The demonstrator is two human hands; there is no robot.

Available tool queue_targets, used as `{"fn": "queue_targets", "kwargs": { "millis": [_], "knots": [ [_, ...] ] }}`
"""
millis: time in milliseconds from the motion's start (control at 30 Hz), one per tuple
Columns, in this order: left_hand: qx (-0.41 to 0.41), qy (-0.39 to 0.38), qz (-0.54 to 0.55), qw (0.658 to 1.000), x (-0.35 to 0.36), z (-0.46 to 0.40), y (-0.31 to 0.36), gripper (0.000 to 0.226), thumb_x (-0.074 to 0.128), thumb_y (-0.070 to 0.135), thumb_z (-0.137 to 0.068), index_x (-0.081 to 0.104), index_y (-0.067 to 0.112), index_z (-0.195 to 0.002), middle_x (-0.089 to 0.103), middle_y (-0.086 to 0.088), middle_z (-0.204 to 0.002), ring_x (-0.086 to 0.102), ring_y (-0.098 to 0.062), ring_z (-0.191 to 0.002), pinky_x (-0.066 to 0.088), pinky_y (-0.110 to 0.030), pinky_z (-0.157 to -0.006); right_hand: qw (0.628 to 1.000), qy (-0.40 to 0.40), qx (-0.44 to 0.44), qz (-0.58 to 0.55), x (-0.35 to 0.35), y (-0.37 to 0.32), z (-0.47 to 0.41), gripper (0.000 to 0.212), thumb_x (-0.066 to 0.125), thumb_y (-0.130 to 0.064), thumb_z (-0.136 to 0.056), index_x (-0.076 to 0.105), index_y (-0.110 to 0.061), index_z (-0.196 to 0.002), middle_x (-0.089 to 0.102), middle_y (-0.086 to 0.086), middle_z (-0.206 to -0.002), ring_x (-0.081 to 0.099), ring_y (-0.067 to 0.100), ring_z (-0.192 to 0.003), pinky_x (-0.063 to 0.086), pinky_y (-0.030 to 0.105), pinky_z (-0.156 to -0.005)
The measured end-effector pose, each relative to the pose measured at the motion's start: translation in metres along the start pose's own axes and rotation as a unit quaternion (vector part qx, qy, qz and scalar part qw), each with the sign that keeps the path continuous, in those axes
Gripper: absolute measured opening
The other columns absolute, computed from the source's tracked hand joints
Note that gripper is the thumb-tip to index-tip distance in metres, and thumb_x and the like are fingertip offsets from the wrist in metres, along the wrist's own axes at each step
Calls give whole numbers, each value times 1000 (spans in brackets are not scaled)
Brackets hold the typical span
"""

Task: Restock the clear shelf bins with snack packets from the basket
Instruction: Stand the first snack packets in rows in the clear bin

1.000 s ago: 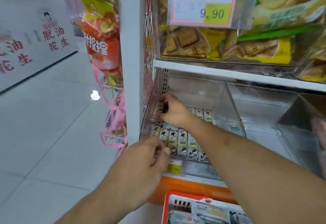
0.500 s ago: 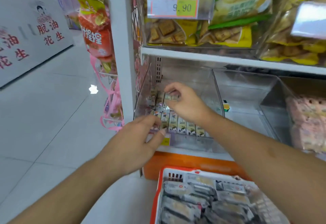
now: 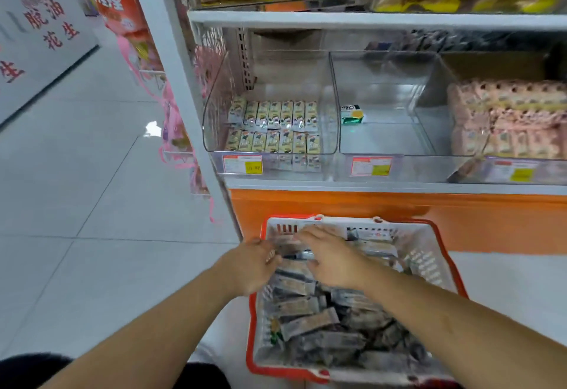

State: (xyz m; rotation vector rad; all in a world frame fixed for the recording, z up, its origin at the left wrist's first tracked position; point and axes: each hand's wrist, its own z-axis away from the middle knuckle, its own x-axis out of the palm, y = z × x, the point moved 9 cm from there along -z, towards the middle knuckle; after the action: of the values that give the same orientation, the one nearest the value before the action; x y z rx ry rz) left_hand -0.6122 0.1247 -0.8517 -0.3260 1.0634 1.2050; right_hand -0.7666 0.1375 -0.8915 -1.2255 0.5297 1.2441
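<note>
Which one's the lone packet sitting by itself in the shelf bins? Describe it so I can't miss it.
On the shelf above the orange base, find the middle clear bin, between the bin of neat packet rows and the pink packets. The lone green-and-yellow packet lies at its left wall.

Shop aisle with a white shelving unit over pale floor tiles

A floor [image 3: 92,204] of large light grey tiles with thin dark joints fills the 9 o'clock side, with a small bright glare [image 3: 152,129] toward the middle; at 10 o'clock a white wall panel [image 3: 36,36] carries red characters; a white upright post [image 3: 171,60] runs from 12 o'clock downward, holding white shelf boards [image 3: 368,17]; an orange base panel [image 3: 460,220] sits below the lower shelf at 3 o'clock; pink ribbons [image 3: 171,118] hang beside the post; the light is even and soft
</note>
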Motion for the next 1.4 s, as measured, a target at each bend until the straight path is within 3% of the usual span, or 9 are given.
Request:
{"fn": "queue_targets", "kwargs": {
  "millis": [67, 233, 367, 633, 867, 967, 1100, 1233, 1400],
  "knots": [
    [-38, -15, 10, 999, 18, 2, -8, 50, 36, 45, -109, 47, 14, -147, 38, -9, -155, 47, -29, -136, 43, -43, -109, 999, -14, 5, 30, 20, 2, -8, 70, 49, -26, -105, 17, -24, -167, 15, -3, -173, 12, 27, -158, 15, 42, -129],
    [-46, -26, 9, 999, 38, -10, -26, 103, -3, 81, -85, 49, 15, -144, 29, -6, -162, 34, -24, -146, 38, -39, -115, 995, 8, 83, 55, 39, -3, -16, 72, 49, -37, -105, 11, -29, -166, 27, 4, -163, 27, 34, -147, 37, 52, -116],
    [-73, 22, 61, 995, 25, -12, -19, 52, 34, 50, -107, 50, 16, -144, 34, 0, -154, 43, -22, -141, 41, -38, -112, 990, 43, 132, 40, 44, 5, -15, 65, 67, -33, -97, 35, -23, -153, 34, 12, -144, 34, 35, -136, 41, 47, -108],
    [-83, 29, 80, 993, 15, -17, -15, 48, 38, 48, -107, 55, 16, -139, 40, -5, -149, 56, -25, -124, 46, -42, -107, 981, 45, 136, -132, 32, 16, -9, 42, 72, -7, -85, 47, -30, -111, 50, -4, -117, 56, 24, -107, 53, 41, -88],
    [-17, 53, 220, 974, -32, -19, 11, 25, 56, 43, -104, 66, 25, -119, 70, 5, -114, 65, -14, -100, 56, -37, -91, 958, 38, 60, -278, -45, -4, 21, 63, 74, 15, -75, 65, -31, -116, 61, -6, -106, 63, 15, -102, 56, 33, -72],
    [22, -101, 393, 914, -37, 0, 47, 32, 64, 35, -102, 65, 19, -130, 72, -2, -114, 72, -16, -100, 60, -30, -85, 967, 34, -3, -254, -95, -27, 39, 56, 79, 8, -76, 69, -27, -118, 69, -10, -102, 66, 7, -99, 52, 21, -84],
    [67, -165, 435, 883, -53, 30, 79, 35, 74, 30, -95, 69, 15, -126, 67, -20, -125, 67, -23, -106, 58, -29, -86, 972, 55, -64, -218, -143, -55, 67, 51, 77, 8, -79, 72, -21, -120, 71, -9, -105, 62, 2, -103, 45, 14, -92],
    [69, -89, 502, 858, -78, 42, 87, 29, 80, 28, -90, 72, 6, -108, 65, -8, -90, 62, -17, -82, 57, -34, -80, 972, 130, -83, -175, -174, -62, 93, 75, 64, 8, -83, 56, -40, -139, 47, -19, -140, 35, 0, -140, 31, 29, -119],
    [59, 18, 569, 820, -109, 50, 82, 24, 79, 28, -91, 70, 5, -92, 55, -9, -78, 56, -14, -69, 54, -24, -65, 960, 183, -90, -191, -195, -73, 107, 51, 81, -34, -88, 58, -42, -133, 43, -29, -143, 33, -3, -144, 29, 32, -121]
  ]
}}
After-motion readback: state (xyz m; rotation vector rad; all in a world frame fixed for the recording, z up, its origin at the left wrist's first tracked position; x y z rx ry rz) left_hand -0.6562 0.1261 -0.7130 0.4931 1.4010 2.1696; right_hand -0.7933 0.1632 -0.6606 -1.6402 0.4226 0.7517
